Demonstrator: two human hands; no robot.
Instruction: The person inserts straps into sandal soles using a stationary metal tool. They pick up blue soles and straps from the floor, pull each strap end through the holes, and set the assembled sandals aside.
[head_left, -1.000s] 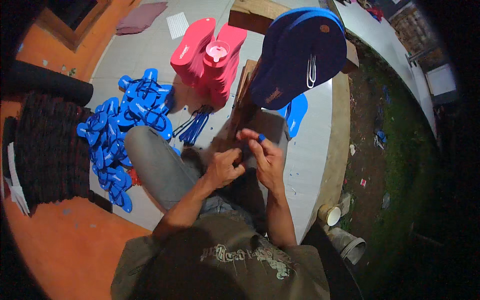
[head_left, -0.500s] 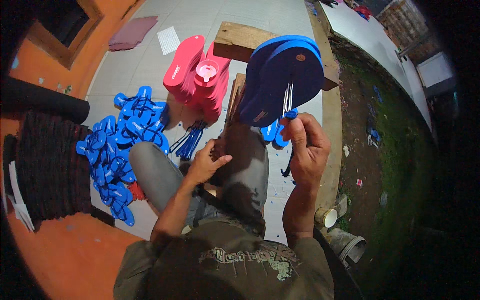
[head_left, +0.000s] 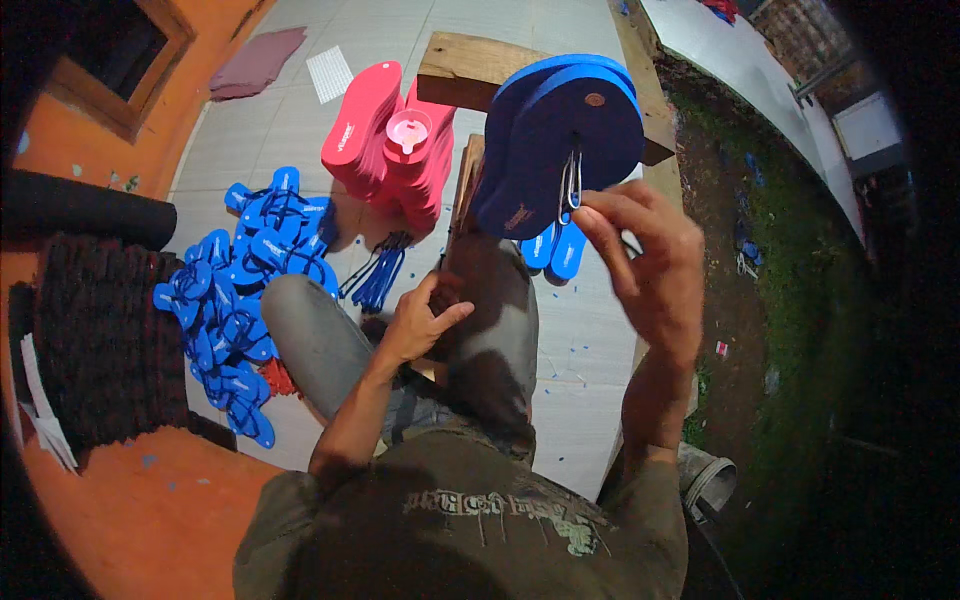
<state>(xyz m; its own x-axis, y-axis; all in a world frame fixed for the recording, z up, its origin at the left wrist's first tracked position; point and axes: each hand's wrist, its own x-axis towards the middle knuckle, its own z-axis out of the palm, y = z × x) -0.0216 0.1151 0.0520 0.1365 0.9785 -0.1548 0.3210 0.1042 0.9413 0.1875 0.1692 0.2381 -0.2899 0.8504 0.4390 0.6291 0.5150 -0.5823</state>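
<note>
Dangling wire hook (head_left: 570,187), long axis vertical

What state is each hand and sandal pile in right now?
Right hand: raised, pinching a metal wire tool at the blue soles.
Left hand: resting on the knee, empty.
Blue soles: stacked, tilted.
Pink soles: stacked.
Blue straps: loose heap on floor.
</note>
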